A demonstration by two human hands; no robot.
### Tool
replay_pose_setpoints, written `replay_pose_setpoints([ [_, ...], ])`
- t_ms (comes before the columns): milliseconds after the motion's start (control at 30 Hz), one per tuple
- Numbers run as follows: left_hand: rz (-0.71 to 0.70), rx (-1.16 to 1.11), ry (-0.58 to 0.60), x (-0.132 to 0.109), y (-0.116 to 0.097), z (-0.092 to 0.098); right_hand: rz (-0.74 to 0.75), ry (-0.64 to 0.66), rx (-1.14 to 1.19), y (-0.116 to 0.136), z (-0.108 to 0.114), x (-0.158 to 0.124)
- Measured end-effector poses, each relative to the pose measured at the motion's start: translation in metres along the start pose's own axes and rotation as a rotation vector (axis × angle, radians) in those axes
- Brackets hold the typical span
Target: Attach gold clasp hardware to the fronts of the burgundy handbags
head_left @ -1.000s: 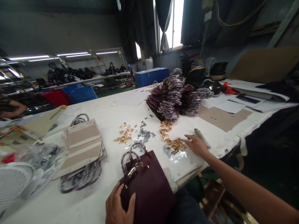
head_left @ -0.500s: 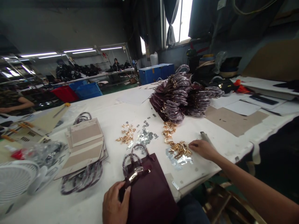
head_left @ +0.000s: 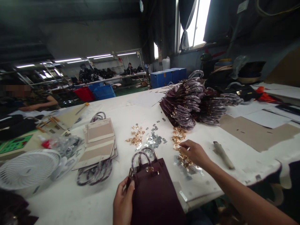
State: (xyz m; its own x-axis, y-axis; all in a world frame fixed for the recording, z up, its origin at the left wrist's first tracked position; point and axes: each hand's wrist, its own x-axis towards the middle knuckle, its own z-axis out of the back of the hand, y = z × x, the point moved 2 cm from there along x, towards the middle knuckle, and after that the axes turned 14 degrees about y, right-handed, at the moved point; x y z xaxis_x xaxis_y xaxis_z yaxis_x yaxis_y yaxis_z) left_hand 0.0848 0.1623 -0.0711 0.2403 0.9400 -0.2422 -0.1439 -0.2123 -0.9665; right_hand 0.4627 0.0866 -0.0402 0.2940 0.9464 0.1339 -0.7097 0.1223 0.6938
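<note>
Left hand (head_left: 123, 203): we clamp the burgundy bag (head_left: 156, 193) at the table's (head_left: 70, 200) near edge.
Right hand (head_left: 195, 153): on the gold clasps (head_left: 177, 138), right of the bag; we cannot tell its hold.

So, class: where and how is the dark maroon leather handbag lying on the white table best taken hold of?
By the two plastic-wrapped loop handles at the dark maroon handbag's far end, coming from above: they arch and probably leave finger room, whereas the body lies flat. The left hand pinches its left edge.
</note>
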Motion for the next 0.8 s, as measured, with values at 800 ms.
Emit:
replay_pose_setpoints([
  [800,-0.520,0.408,-0.262,-0.008,0.029,-0.016,0.110,0.207,0.004,0.119,-0.170,0.167],
])
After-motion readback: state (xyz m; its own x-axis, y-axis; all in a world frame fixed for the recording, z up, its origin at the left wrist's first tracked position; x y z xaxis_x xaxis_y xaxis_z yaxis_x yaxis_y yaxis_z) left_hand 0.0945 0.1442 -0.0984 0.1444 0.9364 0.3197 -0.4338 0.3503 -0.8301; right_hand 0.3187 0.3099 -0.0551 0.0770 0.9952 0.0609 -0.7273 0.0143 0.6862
